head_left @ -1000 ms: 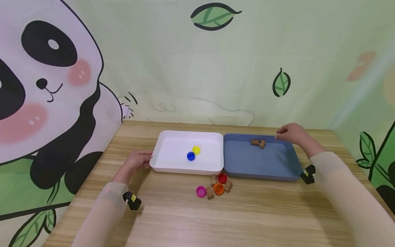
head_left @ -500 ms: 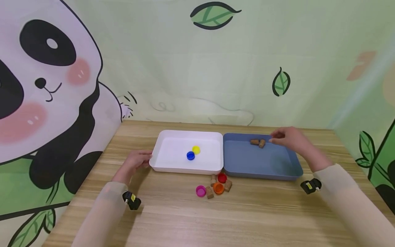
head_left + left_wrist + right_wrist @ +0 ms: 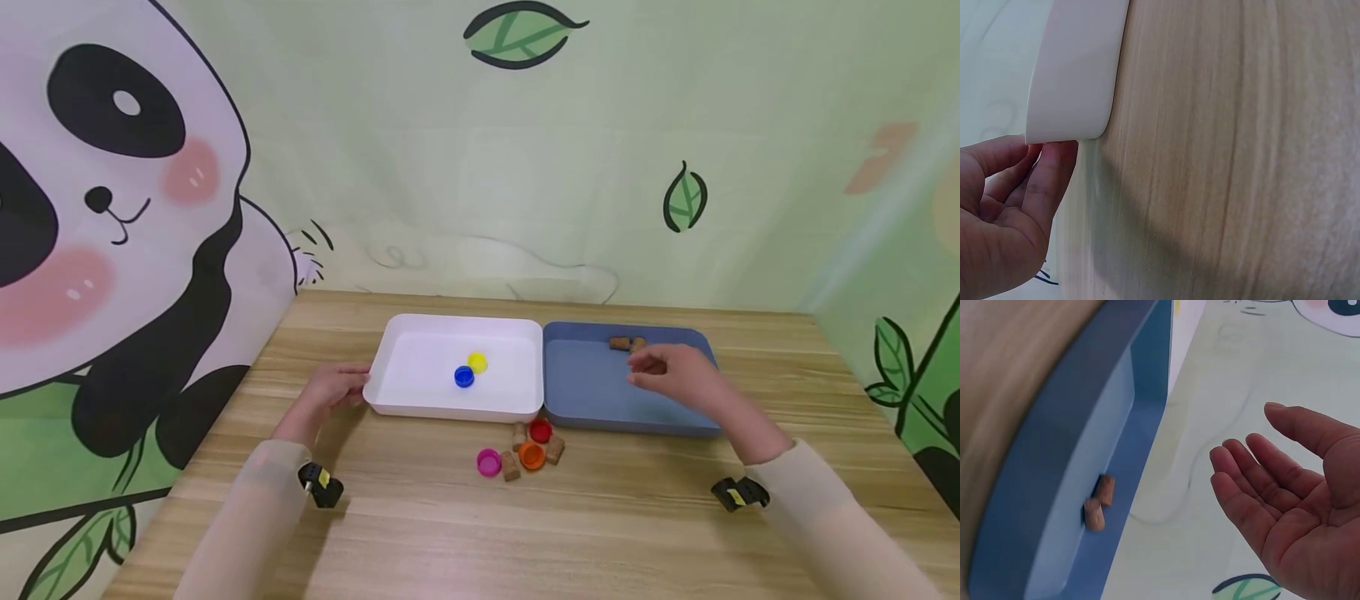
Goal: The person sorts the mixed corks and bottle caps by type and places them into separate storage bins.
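Leaving the far right corner of the blue tray (image 3: 592, 387), the right hand (image 3: 675, 375) is now hovering over the tray's right half, nearer the person than half a second ago. Its loosely bent fingers (image 3: 1241, 506) are standing wide of the thumb and holding nothing. Two corks (image 3: 1094, 514) are lying inside, near the tray's far wall; in the head view the hand is partly covering one of them.

Meanwhile the left hand (image 3: 333, 392) is staying at the left end of the white tray (image 3: 420, 358), its fingers narrowly spaced and resting against the outer wall. A yellow cap (image 3: 477, 362) and a blue cap (image 3: 464, 377) are lying side by side near the middle of that tray.

On the bench (image 3: 450, 533), just in front of where both trays are meeting, a red cap (image 3: 540, 431), an orange cap (image 3: 532, 456) and a pink cap (image 3: 489, 462) are lying among three loose corks (image 3: 555, 451). Behind the bench, a green backdrop (image 3: 420, 150) is showing a panda (image 3: 142, 208) at the left.
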`<move>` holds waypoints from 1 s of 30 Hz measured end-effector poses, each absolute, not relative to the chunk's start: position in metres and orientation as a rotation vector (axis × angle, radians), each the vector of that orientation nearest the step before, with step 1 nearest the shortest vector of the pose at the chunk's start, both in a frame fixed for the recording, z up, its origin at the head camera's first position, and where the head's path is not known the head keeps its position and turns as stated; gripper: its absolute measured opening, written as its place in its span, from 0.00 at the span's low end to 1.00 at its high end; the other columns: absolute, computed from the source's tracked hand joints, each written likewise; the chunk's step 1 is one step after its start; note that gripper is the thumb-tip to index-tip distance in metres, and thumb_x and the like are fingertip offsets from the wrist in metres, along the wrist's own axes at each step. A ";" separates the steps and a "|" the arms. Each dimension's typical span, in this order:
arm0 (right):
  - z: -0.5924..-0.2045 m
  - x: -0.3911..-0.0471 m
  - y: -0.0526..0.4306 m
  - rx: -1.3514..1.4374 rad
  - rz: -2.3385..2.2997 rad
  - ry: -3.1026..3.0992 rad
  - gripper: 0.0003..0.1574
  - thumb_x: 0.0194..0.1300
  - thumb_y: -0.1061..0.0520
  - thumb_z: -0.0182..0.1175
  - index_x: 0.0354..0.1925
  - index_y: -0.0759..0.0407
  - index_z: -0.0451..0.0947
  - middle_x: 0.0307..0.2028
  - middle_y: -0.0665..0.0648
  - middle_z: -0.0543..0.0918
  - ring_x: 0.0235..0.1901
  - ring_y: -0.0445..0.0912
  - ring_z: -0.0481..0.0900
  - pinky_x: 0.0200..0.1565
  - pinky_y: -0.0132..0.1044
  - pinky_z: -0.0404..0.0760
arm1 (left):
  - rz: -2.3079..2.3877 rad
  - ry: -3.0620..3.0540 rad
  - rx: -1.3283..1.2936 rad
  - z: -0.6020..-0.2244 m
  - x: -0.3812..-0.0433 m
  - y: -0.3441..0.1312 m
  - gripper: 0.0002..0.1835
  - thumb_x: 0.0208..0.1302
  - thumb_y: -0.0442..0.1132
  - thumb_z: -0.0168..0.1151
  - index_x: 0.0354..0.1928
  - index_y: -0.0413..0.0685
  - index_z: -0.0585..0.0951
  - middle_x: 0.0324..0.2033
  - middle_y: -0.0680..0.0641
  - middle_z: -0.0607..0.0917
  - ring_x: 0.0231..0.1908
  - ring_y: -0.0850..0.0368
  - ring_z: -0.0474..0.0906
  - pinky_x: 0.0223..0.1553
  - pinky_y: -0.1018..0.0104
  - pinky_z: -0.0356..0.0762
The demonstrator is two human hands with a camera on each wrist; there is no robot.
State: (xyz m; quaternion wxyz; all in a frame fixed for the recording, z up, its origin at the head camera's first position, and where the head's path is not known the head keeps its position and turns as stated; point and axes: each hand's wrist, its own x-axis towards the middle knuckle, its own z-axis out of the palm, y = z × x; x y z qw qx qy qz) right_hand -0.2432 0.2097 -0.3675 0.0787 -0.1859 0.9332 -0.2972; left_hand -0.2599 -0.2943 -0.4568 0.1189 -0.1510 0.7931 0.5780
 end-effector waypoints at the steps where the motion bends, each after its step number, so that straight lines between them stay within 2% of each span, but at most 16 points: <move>1: -0.370 -0.241 0.209 -0.562 -0.896 2.786 0.23 0.72 0.55 0.63 0.56 0.71 0.80 0.49 0.68 0.87 0.48 0.59 0.84 0.47 0.50 0.86 | 1.690 2.320 -0.441 -0.457 -0.260 -0.294 0.25 0.74 0.31 0.57 0.68 0.27 0.71 0.55 0.35 0.85 0.30 0.69 0.79 0.36 0.76 0.83; 8: -0.382 -0.226 0.196 -0.586 -0.964 2.747 0.22 0.71 0.57 0.64 0.55 0.72 0.81 0.47 0.68 0.87 0.45 0.56 0.85 0.46 0.48 0.87 | 1.688 2.311 -0.457 -0.456 -0.259 -0.293 0.24 0.74 0.32 0.56 0.68 0.28 0.71 0.58 0.34 0.84 0.30 0.69 0.79 0.37 0.76 0.83; 14: -0.387 -0.213 0.187 -0.622 -0.971 2.741 0.20 0.69 0.58 0.65 0.53 0.71 0.82 0.45 0.66 0.88 0.44 0.54 0.86 0.46 0.47 0.88 | 1.714 2.308 -0.431 -0.457 -0.259 -0.293 0.25 0.74 0.31 0.57 0.68 0.25 0.71 0.48 0.41 0.88 0.29 0.69 0.79 0.35 0.77 0.83; 21: -0.397 -0.203 0.178 -0.649 -0.979 2.694 0.19 0.68 0.59 0.66 0.51 0.72 0.83 0.45 0.66 0.88 0.43 0.54 0.87 0.46 0.47 0.88 | 1.751 2.281 -0.417 -0.459 -0.259 -0.295 0.25 0.74 0.30 0.56 0.68 0.24 0.70 0.38 0.52 0.88 0.28 0.70 0.79 0.34 0.77 0.83; 30: -0.412 -0.194 0.164 -0.684 -0.994 2.665 0.17 0.67 0.62 0.66 0.51 0.72 0.82 0.46 0.68 0.88 0.44 0.54 0.86 0.47 0.45 0.88 | 1.738 2.291 -0.444 -0.459 -0.260 -0.295 0.25 0.73 0.31 0.57 0.68 0.25 0.70 0.40 0.49 0.88 0.28 0.69 0.79 0.34 0.77 0.83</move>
